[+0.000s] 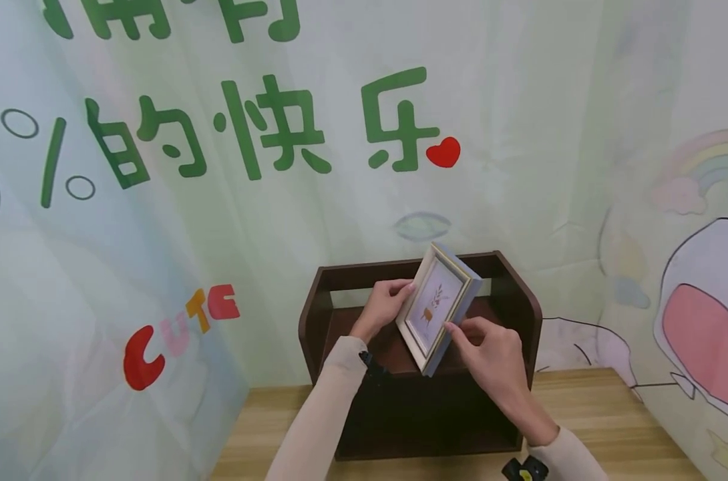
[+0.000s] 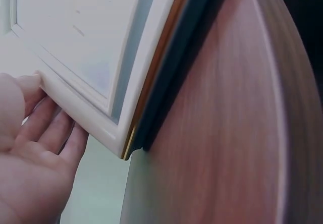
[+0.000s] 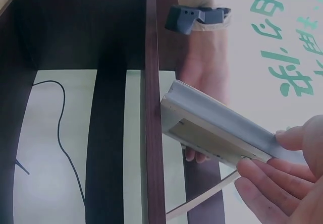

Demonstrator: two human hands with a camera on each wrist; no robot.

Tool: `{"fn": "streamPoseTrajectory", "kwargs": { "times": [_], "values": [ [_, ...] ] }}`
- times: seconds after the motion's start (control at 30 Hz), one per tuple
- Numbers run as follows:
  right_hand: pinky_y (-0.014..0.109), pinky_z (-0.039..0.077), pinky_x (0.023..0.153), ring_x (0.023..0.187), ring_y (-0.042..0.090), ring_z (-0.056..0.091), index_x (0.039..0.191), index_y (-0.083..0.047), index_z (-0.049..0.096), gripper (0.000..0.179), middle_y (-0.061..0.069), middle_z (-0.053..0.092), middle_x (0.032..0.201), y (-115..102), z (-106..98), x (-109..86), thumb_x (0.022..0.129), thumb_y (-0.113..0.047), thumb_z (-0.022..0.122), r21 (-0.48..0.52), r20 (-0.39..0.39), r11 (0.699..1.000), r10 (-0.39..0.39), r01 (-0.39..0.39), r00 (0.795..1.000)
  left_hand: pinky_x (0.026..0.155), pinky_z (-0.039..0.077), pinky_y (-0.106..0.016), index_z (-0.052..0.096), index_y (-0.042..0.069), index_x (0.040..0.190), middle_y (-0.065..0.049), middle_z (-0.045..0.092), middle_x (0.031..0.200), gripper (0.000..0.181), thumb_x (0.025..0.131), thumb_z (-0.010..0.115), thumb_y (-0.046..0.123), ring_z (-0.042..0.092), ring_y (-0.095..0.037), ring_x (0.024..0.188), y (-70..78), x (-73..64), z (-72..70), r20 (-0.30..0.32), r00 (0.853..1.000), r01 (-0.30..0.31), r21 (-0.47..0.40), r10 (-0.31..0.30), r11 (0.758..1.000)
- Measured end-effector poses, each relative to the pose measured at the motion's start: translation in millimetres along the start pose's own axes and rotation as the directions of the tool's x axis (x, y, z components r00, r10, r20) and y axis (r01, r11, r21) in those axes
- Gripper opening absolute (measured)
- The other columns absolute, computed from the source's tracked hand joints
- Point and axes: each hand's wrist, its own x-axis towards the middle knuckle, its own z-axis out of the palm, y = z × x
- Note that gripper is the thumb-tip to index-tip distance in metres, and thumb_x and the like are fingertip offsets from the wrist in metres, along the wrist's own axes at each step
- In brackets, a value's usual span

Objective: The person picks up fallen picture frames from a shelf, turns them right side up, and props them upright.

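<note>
A picture frame (image 1: pixel 434 308) with a pale border, a thin gold line and a small plant picture is held tilted over the top of a dark brown shelf unit (image 1: pixel 424 417). My left hand (image 1: pixel 383 307) pinches its left edge between thumb and fingers. On the opposite edge, the thumb and fingers of my right hand (image 1: pixel 490 351) grip the frame's side. The left wrist view shows a lower corner of the frame (image 2: pixel 118 138) close to the brown board (image 2: pixel 222 128); whether they touch, I cannot tell. A thin pale strip (image 3: pixel 202 196) shows behind the frame in the right wrist view.
The shelf unit stands on a wood-grain surface (image 1: pixel 604 401) against a printed curtain (image 1: pixel 520 180). Raised sides and a back rail (image 1: pixel 400 264) border its top. A dark cable (image 3: pixel 61 123) hangs behind the unit's slats (image 3: pixel 106 143).
</note>
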Motion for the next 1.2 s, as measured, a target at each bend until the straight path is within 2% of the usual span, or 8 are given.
{"fn": "streamPoseTrajectory", "kwargs": {
  "times": [0.17,0.4,0.63,0.8,0.87,1.0,1.2],
  "values": [
    [0.022,0.057,0.061,0.071,0.021,0.077,0.094,-0.003,0.082,0.025,0.011,0.082,0.084,2.0,-3.3,3.5,0.094,-0.027,0.081,-0.007,0.020,1.000,0.022,-0.022,1.000,0.091,0.062,-0.038,0.074,0.008,0.132,-0.016,0.077,0.125,0.034,0.106,0.063,0.027,0.072,-0.018,0.100,0.2,-4.4,-6.8,-0.016,1.000,0.014,-0.001,-0.014,1.000],
    [0.024,0.057,0.062,0.075,0.026,0.078,0.099,0.001,0.081,0.027,0.016,0.082,0.089,7.2,-6.8,11.3,0.096,-0.026,0.079,-0.015,0.035,0.998,0.053,-0.053,0.998,0.097,0.062,-0.042,0.072,0.005,0.133,-0.016,0.075,0.129,0.035,0.105,0.065,0.025,0.074,-0.025,0.109,0.8,-14.3,-15.5,-0.056,0.998,0.040,0.003,-0.039,0.999],
    [0.021,0.055,0.062,0.079,0.028,0.078,0.108,0.001,0.080,0.028,0.019,0.082,0.095,14.1,-8.0,20.0,0.100,-0.026,0.074,-0.005,0.065,0.995,0.104,-0.104,0.992,0.098,0.062,-0.039,0.072,0.002,0.132,-0.018,0.074,0.130,0.033,0.104,0.067,0.019,0.073,-0.026,0.115,4.3,-29.7,-24.2,-0.099,0.994,0.035,-0.015,-0.036,0.999],
    [0.020,0.054,0.064,0.079,0.026,0.077,0.112,0.000,0.079,0.028,0.019,0.081,0.099,16.8,-7.5,27.8,0.101,-0.026,0.072,0.013,0.106,0.992,0.125,-0.127,0.986,0.102,0.060,-0.042,0.072,0.002,0.132,-0.018,0.073,0.133,0.033,0.103,0.069,0.018,0.071,-0.028,0.120,6.4,-43.7,-32.6,-0.109,0.992,0.052,-0.058,-0.058,0.997],
    [0.020,0.055,0.064,0.079,0.025,0.078,0.113,-0.001,0.079,0.029,0.019,0.081,0.101,19.3,-6.7,30.7,0.102,-0.025,0.071,0.023,0.129,0.991,0.125,-0.129,0.984,0.103,0.060,-0.042,0.072,0.003,0.132,-0.017,0.073,0.133,0.034,0.103,0.069,0.019,0.071,-0.028,0.121,5.9,-49.8,-35.6,-0.116,0.990,0.075,-0.076,-0.084,0.994],
    [0.021,0.058,0.065,0.082,0.026,0.079,0.119,0.000,0.077,0.031,0.021,0.080,0.108,26.2,-5.7,37.2,0.103,-0.026,0.069,0.054,0.204,0.984,0.154,-0.168,0.967,0.103,0.060,-0.042,0.072,0.004,0.131,-0.016,0.072,0.132,0.034,0.102,0.071,0.021,0.071,-0.027,0.119,3.8,-60.8,-39.3,-0.127,0.984,0.107,-0.123,-0.123,0.987],
    [0.028,0.065,0.076,0.093,0.029,0.080,0.131,0.001,0.071,0.037,0.025,0.075,0.122,35.5,-0.8,46.4,0.105,-0.026,0.066,0.150,0.336,0.940,0.242,-0.305,0.910,0.099,0.062,-0.039,0.073,0.003,0.129,-0.018,0.073,0.128,0.034,0.099,0.074,0.020,0.073,-0.022,0.111,-0.4,-74.2,-40.9,-0.153,0.975,0.127,-0.206,-0.160,0.970]
  ]
}}
